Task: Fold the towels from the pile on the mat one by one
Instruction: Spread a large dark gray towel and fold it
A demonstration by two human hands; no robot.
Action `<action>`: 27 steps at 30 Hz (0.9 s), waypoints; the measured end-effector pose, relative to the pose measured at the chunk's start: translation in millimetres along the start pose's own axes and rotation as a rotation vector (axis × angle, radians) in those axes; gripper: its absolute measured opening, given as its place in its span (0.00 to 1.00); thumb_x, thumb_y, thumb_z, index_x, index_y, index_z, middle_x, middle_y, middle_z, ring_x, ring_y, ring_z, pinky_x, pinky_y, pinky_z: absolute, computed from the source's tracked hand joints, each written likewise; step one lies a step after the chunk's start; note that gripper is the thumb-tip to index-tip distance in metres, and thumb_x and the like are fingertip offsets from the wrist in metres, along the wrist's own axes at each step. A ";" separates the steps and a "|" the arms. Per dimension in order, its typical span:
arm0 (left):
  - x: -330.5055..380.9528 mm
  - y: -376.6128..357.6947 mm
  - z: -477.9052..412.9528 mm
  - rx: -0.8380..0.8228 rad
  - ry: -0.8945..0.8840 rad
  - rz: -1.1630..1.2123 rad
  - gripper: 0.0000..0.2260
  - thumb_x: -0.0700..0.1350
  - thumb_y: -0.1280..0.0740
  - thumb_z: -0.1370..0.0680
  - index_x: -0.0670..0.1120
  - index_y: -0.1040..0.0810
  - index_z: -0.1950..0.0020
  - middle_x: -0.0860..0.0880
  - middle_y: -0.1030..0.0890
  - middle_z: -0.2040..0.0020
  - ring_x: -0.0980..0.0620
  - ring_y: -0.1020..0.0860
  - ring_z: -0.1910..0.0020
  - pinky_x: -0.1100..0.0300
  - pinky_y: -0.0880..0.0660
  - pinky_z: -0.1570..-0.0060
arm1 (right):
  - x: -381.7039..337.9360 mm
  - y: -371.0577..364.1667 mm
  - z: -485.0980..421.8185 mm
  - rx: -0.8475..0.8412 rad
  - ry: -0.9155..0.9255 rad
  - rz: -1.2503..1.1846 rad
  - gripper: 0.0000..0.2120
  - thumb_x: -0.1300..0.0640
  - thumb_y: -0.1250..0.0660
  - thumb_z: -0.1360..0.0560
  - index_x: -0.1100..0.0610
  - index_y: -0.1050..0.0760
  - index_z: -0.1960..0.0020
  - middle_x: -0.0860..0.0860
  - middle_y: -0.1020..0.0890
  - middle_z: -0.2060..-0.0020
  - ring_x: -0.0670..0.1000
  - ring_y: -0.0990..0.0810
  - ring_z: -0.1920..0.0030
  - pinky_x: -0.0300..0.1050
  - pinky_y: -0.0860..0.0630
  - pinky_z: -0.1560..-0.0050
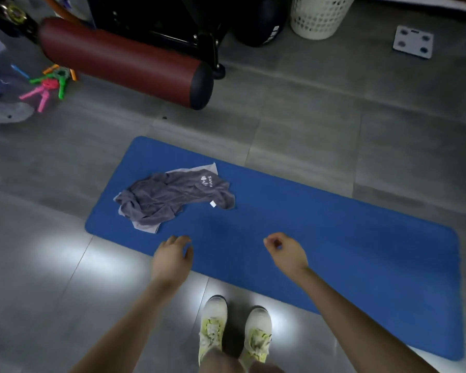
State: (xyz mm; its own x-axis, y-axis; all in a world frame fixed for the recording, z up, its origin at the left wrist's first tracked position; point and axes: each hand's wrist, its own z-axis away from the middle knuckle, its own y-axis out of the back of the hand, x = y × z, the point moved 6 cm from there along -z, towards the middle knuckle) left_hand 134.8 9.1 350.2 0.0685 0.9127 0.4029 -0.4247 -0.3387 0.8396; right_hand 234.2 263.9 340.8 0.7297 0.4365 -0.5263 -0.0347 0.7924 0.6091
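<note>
Eyeing the crumpled grey cloth towels (172, 197), heaped on the long blue foam mat (334, 238) at its ten o'clock end, I have my left hand (171, 255) and right hand (287, 251) empty, fingers loosely curled, at the mat's near edge. The towels look light, limp and grippy; I'd pinch a corner beside the white tag (213, 203).

Bare blue mat (334, 238) lies open right of the crumpled towel pile (172, 196); nothing stands between.

Grey tiled floor (334, 125), white basket (318, 17)
</note>
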 end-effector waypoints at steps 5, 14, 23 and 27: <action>-36.4 -94.9 -85.8 0.007 -0.203 -0.197 0.11 0.39 0.32 0.27 0.43 0.20 0.45 0.42 0.19 0.52 0.37 0.22 0.55 0.50 0.26 0.55 | 47.1 -69.3 -103.2 0.038 0.006 -0.063 0.13 0.50 0.38 0.22 0.56 0.25 0.43 0.52 0.20 0.50 0.49 0.25 0.55 0.41 0.29 0.53; -117.8 -243.6 -255.7 0.163 -0.567 -0.712 0.20 0.39 0.19 0.58 0.47 0.22 0.71 0.48 0.26 0.74 0.46 0.25 0.76 0.59 0.28 0.74 | 105.9 -198.1 -320.2 0.141 0.161 0.125 0.13 0.51 0.38 0.22 0.51 0.27 0.38 0.50 0.22 0.44 0.50 0.24 0.46 0.42 0.28 0.49; -149.2 -323.3 -348.5 0.418 -0.551 -0.383 0.12 0.41 0.20 0.39 0.45 0.17 0.58 0.48 0.19 0.64 0.44 0.21 0.66 0.53 0.25 0.66 | 114.3 -289.6 -444.9 0.235 0.448 0.614 0.22 0.49 0.38 0.22 0.47 0.36 0.28 0.53 0.35 0.33 0.55 0.37 0.33 0.48 0.35 0.34; -154.8 -330.3 -357.9 0.440 -0.483 -0.232 0.09 0.39 0.24 0.33 0.44 0.18 0.54 0.45 0.17 0.58 0.41 0.21 0.61 0.51 0.24 0.60 | 109.8 -304.3 -462.0 0.351 0.492 0.691 0.12 0.51 0.40 0.21 0.47 0.23 0.39 0.51 0.32 0.34 0.54 0.36 0.36 0.47 0.37 0.36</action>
State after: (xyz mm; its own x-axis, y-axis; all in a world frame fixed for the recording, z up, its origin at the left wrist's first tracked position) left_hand -58.6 61.5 -119.9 0.5508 0.8034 0.2263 0.0482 -0.3013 0.9523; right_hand 9.4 267.6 -176.5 0.2482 0.9610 -0.1220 -0.0868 0.1475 0.9852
